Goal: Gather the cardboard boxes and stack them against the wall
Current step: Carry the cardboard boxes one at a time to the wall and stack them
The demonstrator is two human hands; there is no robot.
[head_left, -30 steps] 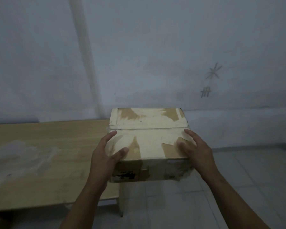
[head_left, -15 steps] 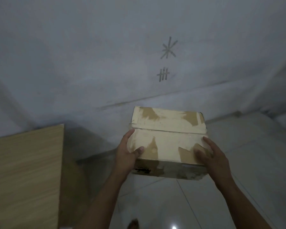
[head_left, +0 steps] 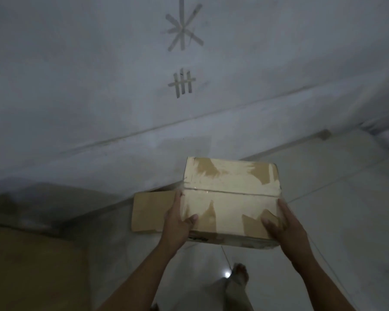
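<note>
While our left hand (head_left: pixel 177 223) and right hand (head_left: pixel 283 228) clamp the box (head_left: pixel 230 196) by its near corners, thumbs on top, we are mid-carry; a second box (head_left: pixel 151 212) lies just beyond the left hand, at the wall (head_left: pixel 99 97). Next, we judge: lower ours squarely onto it

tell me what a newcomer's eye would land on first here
The taped cardboard box stands out, held mid-view between the left hand and right hand, thumbs on its top. Behind it to the left a second cardboard box lies on the floor at the foot of the wall. High on that wall are a star-shaped tape mark and below it a hash-shaped mark.
</note>
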